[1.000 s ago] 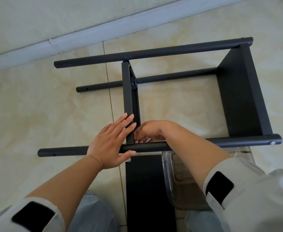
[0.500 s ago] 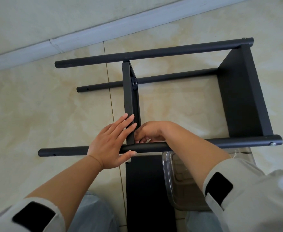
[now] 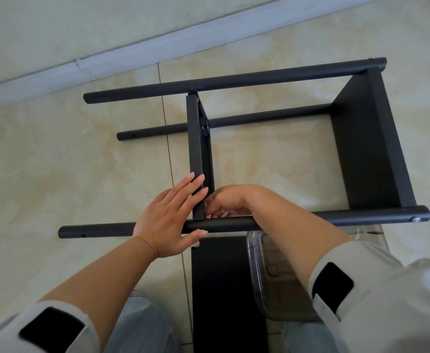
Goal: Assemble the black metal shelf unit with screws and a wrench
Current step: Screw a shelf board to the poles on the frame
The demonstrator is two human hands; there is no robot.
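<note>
Left hand [image 3: 169,220] lies flat and released, its straight fingers [image 3: 196,186] resting against the near end of the middle shelf panel [image 3: 196,149], palm across the near pole [image 3: 285,221] and thumb tucked under that pole. Beyond its fingertips the panel runs away to the far pole [image 3: 234,80], and a lower pole [image 3: 259,117] crosses behind the panel on the floor [image 3: 56,161]. Just right of the left hand, touching distance from its fingers, the right hand [image 3: 230,202] is curled down behind the near pole at the joint where panel meets pole; its fingertips are hidden, so I cannot tell whether it grips a screw, a wrench or nothing. Nearer than both hands, a loose black panel [image 3: 224,289] lies flat on the floor, and just beside it, under the right forearm, sits a clear plastic box [image 3: 262,289]. Well to the right of the right hand, the end shelf panel [image 3: 369,149] stands between the far and near poles, with a silver screw [image 3: 416,219] showing at the near pole's right tip.
</note>
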